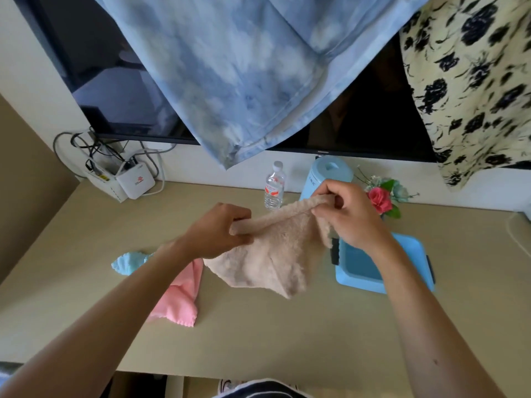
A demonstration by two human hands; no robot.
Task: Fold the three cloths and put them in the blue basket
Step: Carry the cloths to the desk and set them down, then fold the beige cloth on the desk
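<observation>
Both hands hold the beige cloth (267, 259) above the middle of the desk (287, 340). The left hand (221, 229) pinches the upper edge at its 9 o'clock end. The right hand (350, 216) pinches the same edge at its 2 o'clock end, fingers curled over the hem. The edge runs taut between the two grips. The rest hangs loose, its lowest corner pointing to 6 o'clock.

Taken from the beige cloth:
- The blue basket (359, 282) stands on the desk at 3 o'clock, partly under the right wrist, interior bare.
- The pink cloth (178, 300) lies crumpled at 8 o'clock, under the left forearm.
- The light blue cloth (126, 264) lies bunched at 9 o'clock, beyond the pink one.
- A water bottle (274, 186) stands at 12 o'clock, a light blue lidded container (324, 176) at 1 o'clock and artificial flowers (380, 199) at 2 o'clock, all along the desk's far edge.

Bare desk surface extends from 5 to 7 o'clock to the near edge.
</observation>
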